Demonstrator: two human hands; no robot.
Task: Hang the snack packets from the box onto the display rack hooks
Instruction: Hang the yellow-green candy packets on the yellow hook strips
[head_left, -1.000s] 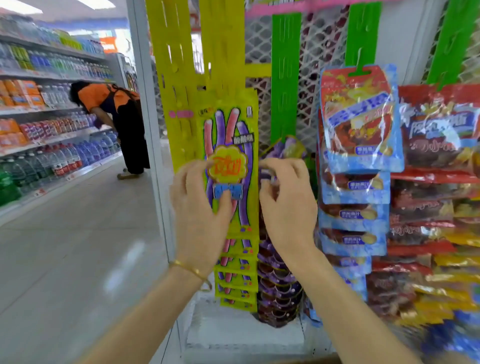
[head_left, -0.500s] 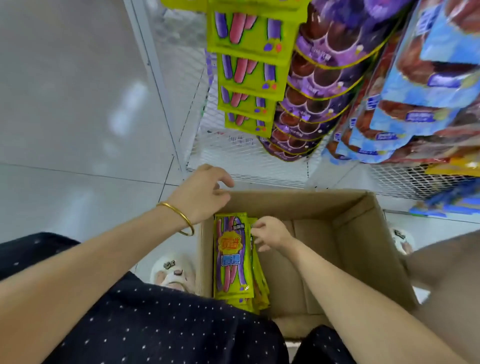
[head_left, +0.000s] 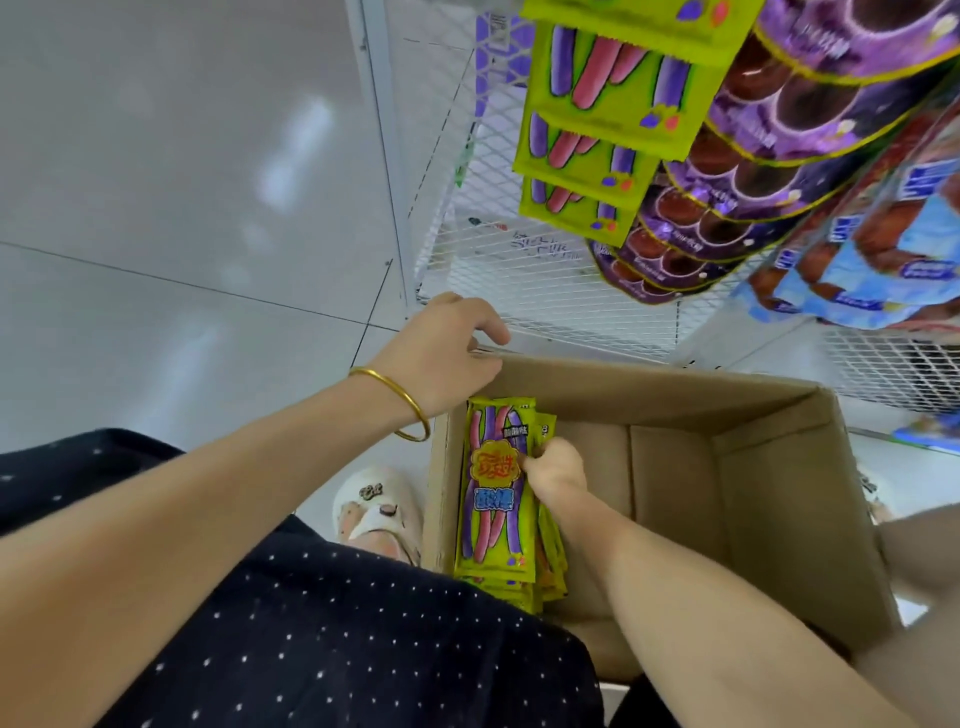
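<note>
Right hand (head_left: 553, 470) pinches the top snack packet (head_left: 491, 519), lying lengthwise toward the rack; left hand (head_left: 447, 353) rests slack on box (head_left: 779, 493) rim.

Shop: hanging snack packets (head_left: 597, 130) on wire display rack (head_left: 519, 270), tiled floor (head_left: 182, 208).

The box (head_left: 769, 467) has its near wall hidden behind a dotted dark garment (head_left: 337, 623) and the right forearm. The left hand (head_left: 441, 353) covers the box's far left corner, so whether it grips the rim is unclear. Inside the box, the right hand (head_left: 556, 467) pinches the top packet (head_left: 493, 499), which hides the stack beneath; its small print is unreadable. Above the box, the hanging packets (head_left: 597, 130) are cut off by the frame's edge.
</note>
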